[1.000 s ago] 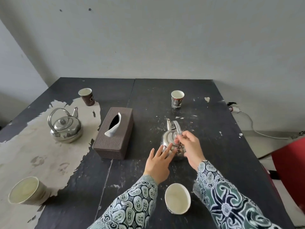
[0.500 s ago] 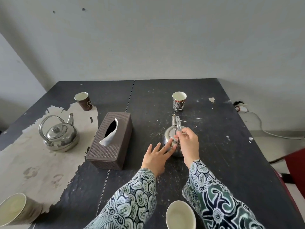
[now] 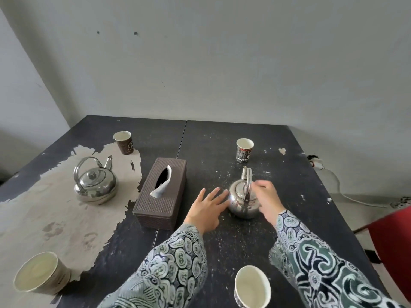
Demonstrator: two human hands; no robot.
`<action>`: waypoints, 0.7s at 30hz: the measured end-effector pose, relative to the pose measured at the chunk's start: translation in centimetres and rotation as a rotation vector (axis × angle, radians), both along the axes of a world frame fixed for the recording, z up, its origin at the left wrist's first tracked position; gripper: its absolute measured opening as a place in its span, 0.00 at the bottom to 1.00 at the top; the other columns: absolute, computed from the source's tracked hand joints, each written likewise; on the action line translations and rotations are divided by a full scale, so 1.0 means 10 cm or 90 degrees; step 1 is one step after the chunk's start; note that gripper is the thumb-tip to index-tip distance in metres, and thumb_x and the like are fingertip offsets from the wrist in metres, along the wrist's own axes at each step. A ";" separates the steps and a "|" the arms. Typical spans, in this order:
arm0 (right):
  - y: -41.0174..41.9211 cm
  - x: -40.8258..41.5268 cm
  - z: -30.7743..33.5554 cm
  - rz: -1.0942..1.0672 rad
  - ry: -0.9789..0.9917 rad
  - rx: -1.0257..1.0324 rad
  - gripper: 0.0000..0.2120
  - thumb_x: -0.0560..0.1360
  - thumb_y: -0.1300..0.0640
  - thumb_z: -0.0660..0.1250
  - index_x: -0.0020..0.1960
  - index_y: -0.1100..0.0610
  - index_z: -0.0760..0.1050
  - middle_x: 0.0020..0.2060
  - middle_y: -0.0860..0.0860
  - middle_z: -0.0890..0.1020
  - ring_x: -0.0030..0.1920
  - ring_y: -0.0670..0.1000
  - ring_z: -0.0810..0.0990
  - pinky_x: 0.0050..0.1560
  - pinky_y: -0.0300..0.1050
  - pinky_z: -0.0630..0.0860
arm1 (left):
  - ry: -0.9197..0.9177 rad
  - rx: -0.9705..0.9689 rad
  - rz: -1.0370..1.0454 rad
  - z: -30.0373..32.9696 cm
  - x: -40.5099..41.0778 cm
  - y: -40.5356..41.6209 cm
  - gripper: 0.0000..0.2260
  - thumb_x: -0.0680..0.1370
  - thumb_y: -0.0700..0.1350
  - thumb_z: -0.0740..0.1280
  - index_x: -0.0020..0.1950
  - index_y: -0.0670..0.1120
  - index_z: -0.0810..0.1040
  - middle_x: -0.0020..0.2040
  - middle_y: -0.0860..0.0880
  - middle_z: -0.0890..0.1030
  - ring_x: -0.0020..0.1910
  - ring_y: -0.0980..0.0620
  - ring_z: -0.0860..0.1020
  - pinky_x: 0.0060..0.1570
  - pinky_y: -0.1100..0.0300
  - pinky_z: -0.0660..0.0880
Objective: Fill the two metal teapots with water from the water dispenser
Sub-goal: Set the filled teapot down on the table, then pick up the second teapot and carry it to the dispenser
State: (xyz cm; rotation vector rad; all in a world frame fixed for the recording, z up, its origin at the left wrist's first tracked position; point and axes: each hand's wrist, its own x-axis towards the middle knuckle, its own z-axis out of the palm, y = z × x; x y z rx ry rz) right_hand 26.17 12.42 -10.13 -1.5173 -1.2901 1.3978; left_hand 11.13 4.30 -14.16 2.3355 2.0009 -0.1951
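A small metal teapot [image 3: 241, 203] stands on the dark table [image 3: 224, 243] in front of me, its handle upright and its spout pointing away. My left hand [image 3: 206, 207] is open with spread fingers, the fingertips against the pot's left side. My right hand [image 3: 268, 198] is just right of the handle, blurred, with loosely curled fingers that clasp nothing. A second, larger metal teapot [image 3: 95, 185] with its lid on sits at the left on the worn pale patch. No water dispenser is in view.
A brown tissue box [image 3: 160, 194] lies between the two pots. Paper cups stand at the back left [image 3: 123, 142], back centre [image 3: 244, 150], near left [image 3: 41, 272] and near centre [image 3: 252, 285]. A red object [image 3: 393, 241] and a cable [image 3: 333, 183] are off the table's right edge.
My right hand has let go of the small teapot's handle and drawn slightly to the right. The handle now stands upright. My left hand stays against the pot's side.
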 end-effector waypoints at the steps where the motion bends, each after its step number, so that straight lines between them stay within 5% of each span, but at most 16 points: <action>1: -0.03 -0.03 0.08 -0.041 0.001 0.038 0.09 0.75 0.61 0.61 0.56 0.60 0.70 0.50 0.56 0.74 0.48 0.51 0.72 0.45 0.45 0.69 | -0.008 0.008 0.015 0.02 -0.09 -0.09 0.27 0.77 0.42 0.58 0.75 0.51 0.53 0.78 0.51 0.44 0.76 0.49 0.42 0.74 0.44 0.42; 6: -0.28 -0.49 0.54 -0.096 -0.004 0.208 0.12 0.74 0.66 0.57 0.57 0.60 0.69 0.56 0.58 0.75 0.56 0.56 0.73 0.60 0.54 0.69 | -0.088 0.095 0.120 0.24 -0.74 -0.52 0.19 0.77 0.43 0.58 0.69 0.51 0.67 0.78 0.51 0.50 0.76 0.51 0.45 0.74 0.48 0.41; 13: -0.83 -1.63 0.86 0.169 0.022 0.203 0.09 0.73 0.65 0.58 0.42 0.55 0.74 0.42 0.50 0.77 0.40 0.45 0.74 0.40 0.38 0.68 | -0.200 0.281 0.270 0.72 -1.80 -1.04 0.13 0.77 0.42 0.60 0.61 0.48 0.73 0.75 0.48 0.61 0.76 0.49 0.51 0.74 0.50 0.46; 21: -1.35 -2.96 0.70 0.266 0.066 0.069 0.10 0.75 0.64 0.56 0.42 0.55 0.74 0.39 0.51 0.79 0.38 0.47 0.76 0.40 0.40 0.73 | -0.404 0.342 0.434 0.78 -2.82 -1.48 0.15 0.75 0.38 0.62 0.62 0.41 0.71 0.67 0.42 0.70 0.67 0.43 0.65 0.66 0.51 0.63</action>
